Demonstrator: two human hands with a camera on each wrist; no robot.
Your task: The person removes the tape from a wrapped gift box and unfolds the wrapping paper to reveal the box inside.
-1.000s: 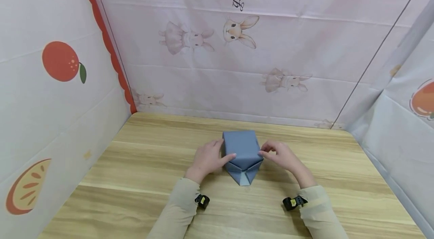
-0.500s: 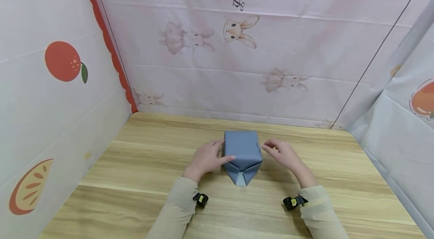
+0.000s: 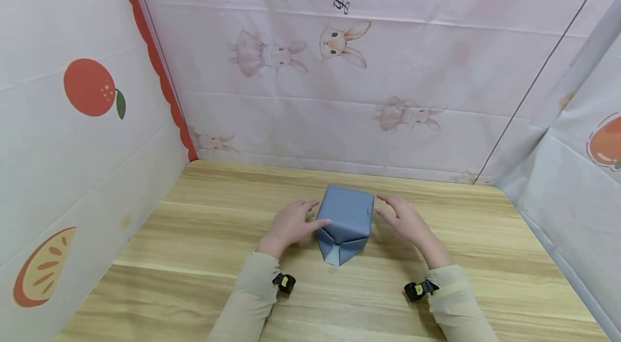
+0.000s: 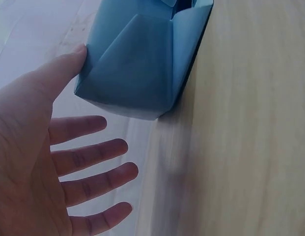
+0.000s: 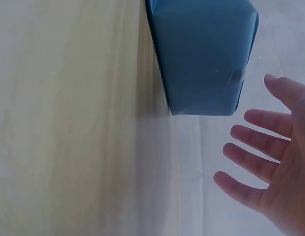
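Note:
A box wrapped in blue paper (image 3: 345, 210) rests on the wooden table, turned at a slight angle. Its near end has folded flaps that taper to a loose, paler tip. My left hand (image 3: 291, 224) is at its left side, the thumb touching the top edge near the front corner; in the left wrist view the other fingers (image 4: 100, 184) are spread apart from the paper. To the right of the box, my right hand (image 3: 405, 220) is held with fingers extended and a small gap to it. A small piece of clear tape (image 5: 235, 75) shows on the box's right side in the right wrist view.
The wooden table (image 3: 204, 234) meets a pale pink rabbit-print cloth (image 3: 291, 131) behind the box. A white fruit-print cloth (image 3: 111, 158) hangs at the left, and another white cloth (image 3: 577, 191) at the right. A black camera strap is on each wrist.
The box has turned clockwise, its near tip swinging left. My right hand has let go of the box's right edge and its fingers have straightened. The left hand has shifted slightly left.

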